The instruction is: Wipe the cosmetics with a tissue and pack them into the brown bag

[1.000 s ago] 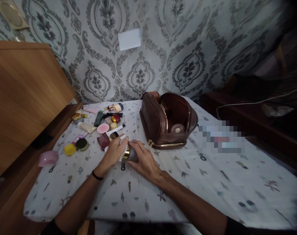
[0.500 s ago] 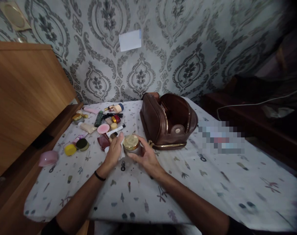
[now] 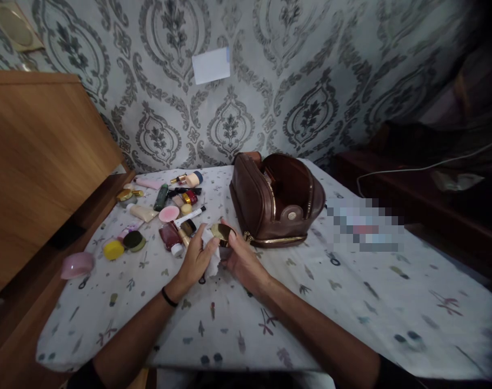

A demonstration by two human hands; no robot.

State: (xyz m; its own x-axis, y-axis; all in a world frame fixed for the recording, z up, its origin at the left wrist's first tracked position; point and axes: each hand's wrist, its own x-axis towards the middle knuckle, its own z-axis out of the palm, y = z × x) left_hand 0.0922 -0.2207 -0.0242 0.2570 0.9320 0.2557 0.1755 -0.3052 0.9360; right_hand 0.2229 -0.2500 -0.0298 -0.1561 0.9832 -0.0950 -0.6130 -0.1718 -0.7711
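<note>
My right hand [image 3: 246, 263] is closed around a cosmetic jar with a shiny gold lid [image 3: 223, 234], its thumb on the lid's edge. In my left hand [image 3: 196, 256] a crumpled white tissue [image 3: 212, 254] is pinched and pressed against the jar's left side. The jar's body is mostly hidden by fingers and tissue. Just behind and to the right stands a brown leather toiletry bag [image 3: 252, 202], its zipped top gaping. Left of my hands lie a dark red bottle with a white cap [image 3: 170, 236] and a white tube with a black cap [image 3: 190, 217].
Several cosmetics spread over the left of the patterned cloth [image 3: 230, 335], among them a green bottle [image 3: 161, 198], a pink round case [image 3: 168, 214], a yellow jar [image 3: 113, 249] and a pink tub [image 3: 78, 265]. A wooden cabinet [image 3: 47, 162] borders the left. A blurred patch [image 3: 363, 224] lies right.
The jar has tilted in my right hand. My left hand has moved slightly right with the tissue, now pressed to the jar and more visible. The view has shifted a little.
</note>
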